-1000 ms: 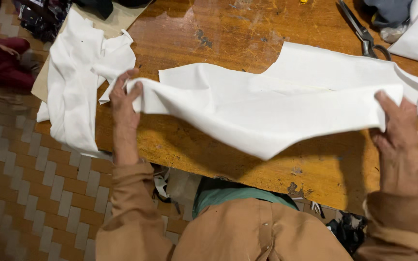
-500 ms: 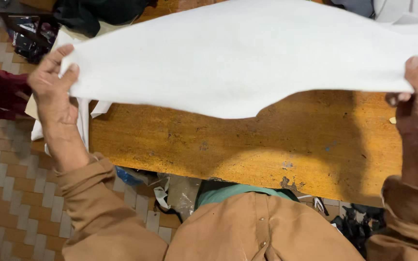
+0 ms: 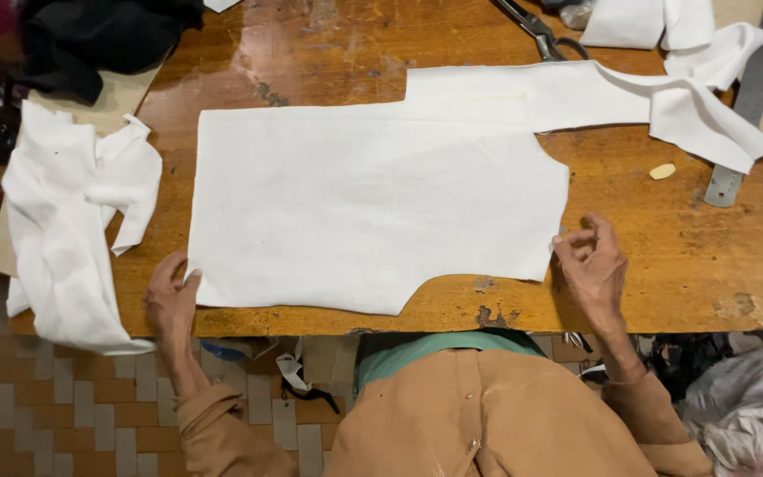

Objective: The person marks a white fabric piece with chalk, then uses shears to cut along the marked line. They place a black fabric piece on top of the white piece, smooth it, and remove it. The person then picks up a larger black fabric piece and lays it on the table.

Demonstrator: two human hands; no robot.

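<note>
A cut piece of white cloth (image 3: 373, 208) lies spread flat on the wooden table (image 3: 664, 256), with a narrow strip running off to the upper right. My left hand (image 3: 169, 296) rests at the cloth's lower left corner, fingers touching its edge. At the lower right corner, my right hand (image 3: 589, 265) has its fingers curled and pinched at the edge; whether it still grips the cloth is unclear.
A heap of white cloth pieces (image 3: 68, 221) hangs over the table's left edge. Dark fabric (image 3: 90, 35) lies at the top left. Scissors (image 3: 532, 26), more white cloth (image 3: 664, 22), a metal ruler (image 3: 744, 106) and a small chalk piece (image 3: 661, 171) sit at the upper right.
The cloth was held up in the air between both hands and now lies flat on the table. Both hands have come down to its lower corners.
</note>
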